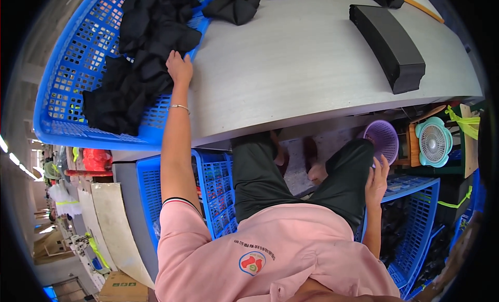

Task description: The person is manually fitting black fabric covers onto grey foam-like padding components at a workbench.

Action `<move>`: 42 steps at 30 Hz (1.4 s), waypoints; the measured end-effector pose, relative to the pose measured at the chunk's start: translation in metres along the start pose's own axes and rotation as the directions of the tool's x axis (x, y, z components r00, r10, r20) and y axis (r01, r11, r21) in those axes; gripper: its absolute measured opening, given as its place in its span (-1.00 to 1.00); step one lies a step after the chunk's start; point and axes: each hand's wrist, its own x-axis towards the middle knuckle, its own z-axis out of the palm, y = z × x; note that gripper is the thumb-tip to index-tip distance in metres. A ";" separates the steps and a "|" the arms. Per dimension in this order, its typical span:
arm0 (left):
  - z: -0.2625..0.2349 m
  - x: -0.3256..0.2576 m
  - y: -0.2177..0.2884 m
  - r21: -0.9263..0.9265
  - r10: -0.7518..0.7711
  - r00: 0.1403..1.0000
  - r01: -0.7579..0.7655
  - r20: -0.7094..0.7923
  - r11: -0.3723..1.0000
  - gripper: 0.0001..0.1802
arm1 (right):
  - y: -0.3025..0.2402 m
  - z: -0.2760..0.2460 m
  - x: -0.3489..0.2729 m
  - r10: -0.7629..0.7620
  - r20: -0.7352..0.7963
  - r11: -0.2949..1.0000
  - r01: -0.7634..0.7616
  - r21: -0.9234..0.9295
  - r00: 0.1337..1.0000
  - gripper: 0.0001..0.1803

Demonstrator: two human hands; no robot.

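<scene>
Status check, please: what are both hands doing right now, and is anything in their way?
Left hand reaching onto black cloth in the blue basket. Right hand open, down beside the knee. Long black block lies apart on the table.

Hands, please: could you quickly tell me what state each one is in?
Left hand: reaching onto black garments, grip hidden.
Right hand: open, empty, beside knee.

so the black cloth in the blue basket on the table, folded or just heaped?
Heaped. The black cloth lies crumpled and overlapping in the blue basket, some spilling over its rim; the left hand rests on it.
</scene>
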 end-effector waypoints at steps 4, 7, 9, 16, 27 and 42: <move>-0.018 0.001 0.024 -0.186 0.099 0.994 -0.104 -0.037 0.977 -0.55 | -0.022 0.004 0.010 -0.037 0.036 0.999 0.036 0.031 0.999 -0.64; -0.035 0.012 0.033 -0.062 0.219 0.837 -0.287 -0.501 0.956 -0.60 | -0.052 0.008 0.024 -0.111 0.080 0.990 0.103 0.100 0.991 -0.65; -0.038 0.021 0.025 -0.071 0.132 0.968 -0.150 -0.212 0.986 -0.61 | -0.071 0.012 0.033 -0.211 0.064 0.970 0.200 0.138 0.975 -0.67; -0.036 0.017 0.055 -0.247 -0.079 0.991 0.105 0.111 0.963 -0.76 | -0.109 0.027 0.044 -0.347 0.019 0.917 0.335 0.218 0.938 -0.68; -0.106 -0.197 0.184 -0.724 0.058 0.829 0.518 0.556 -0.455 -0.72 | -0.177 0.029 0.103 -0.511 -0.168 0.774 0.536 0.337 0.843 -0.63; -0.158 -0.198 0.244 -0.828 0.358 0.932 -0.158 0.055 0.538 -0.63 | -0.183 0.047 0.113 -0.598 -0.262 0.706 0.652 0.276 0.758 -0.67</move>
